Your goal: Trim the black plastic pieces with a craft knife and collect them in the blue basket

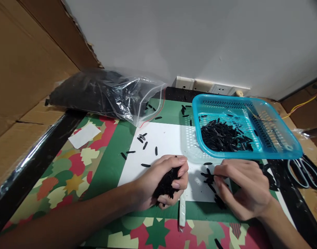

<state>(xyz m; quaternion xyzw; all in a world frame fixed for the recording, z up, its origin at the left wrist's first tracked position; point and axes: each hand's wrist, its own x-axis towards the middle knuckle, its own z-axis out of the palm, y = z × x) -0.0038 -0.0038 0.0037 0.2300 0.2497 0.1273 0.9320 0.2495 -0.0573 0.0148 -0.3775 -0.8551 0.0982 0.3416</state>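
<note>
"So, what's on the left?"

"The left hand (171, 181), curled tight round a clump of black pieces (166, 185) above the white paper (158, 138)."

"And right?"

"The right hand (243, 186), thumb and forefinger pinched at a black sliver (211, 178), below the blue basket (204, 147)."

one blue basket (281, 152), one bag (96, 93), apparently one pair of scissors (302, 168), black pieces (219, 136) too heaped to count

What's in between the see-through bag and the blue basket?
A few loose black pieces, scattered on the green strip. The head camera's view shows them.
</note>
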